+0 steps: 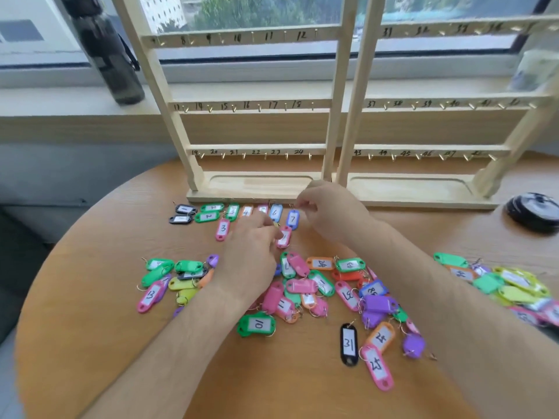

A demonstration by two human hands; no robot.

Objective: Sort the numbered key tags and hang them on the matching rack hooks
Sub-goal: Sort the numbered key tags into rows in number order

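Two wooden racks stand side by side at the table's far edge, the left rack [257,104] with hooks numbered up to 24, the right rack [429,104] with 31 to 48. No tag hangs on the hooks I can see. A row of sorted tags lies before the left rack's base, running from black 1 [185,209] to blue 7 [292,219]. My right hand [329,211] pinches the ring of the blue 7 tag. My left hand [252,252] holds a pink tag [283,237] just below that row. A loose pile of coloured tags [320,285] lies under my forearms.
A dark water bottle [112,52] stands on the windowsill at the left. A black round object [534,211] sits at the table's right edge. Another heap of yellow and green tags [511,285] lies at the right. The round table [90,313] drops off at the left.
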